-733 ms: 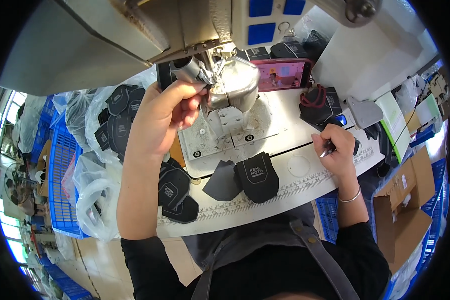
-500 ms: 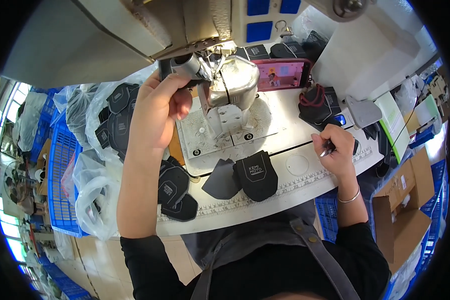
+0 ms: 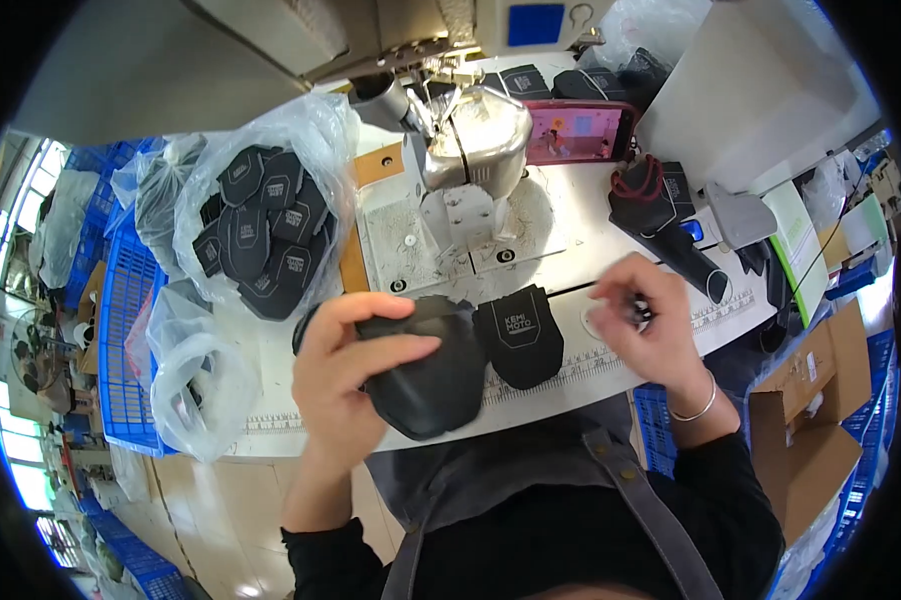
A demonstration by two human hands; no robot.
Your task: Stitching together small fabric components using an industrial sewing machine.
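My left hand (image 3: 343,390) grips a black, rounded, cup-like padded piece (image 3: 436,375) above the front edge of the white sewing table (image 3: 316,430). Its fingers lie over the piece and the thumb is hidden. Just right of it, a flat black shield-shaped piece (image 3: 521,342) with pale print rests on the table. My right hand (image 3: 666,325) is curled around a small dark metal tool (image 3: 641,309), mostly covered by the fingers and smeared by motion. Beyond both hands stands the sewing machine (image 3: 476,150), its needle area lit and no work under it that I can see.
A clear plastic bag (image 3: 343,135) of black printed pieces lies on the left, beside a blue crate (image 3: 131,350). At the back a phone (image 3: 581,133) leans sideways. Scissors with red-wrapped handles (image 3: 639,180) lie at the right, above an open cardboard box (image 3: 821,440).
My left hand has come down from the machine head to the table front, now with the black padded piece in it. My right hand has shifted slightly left and down.
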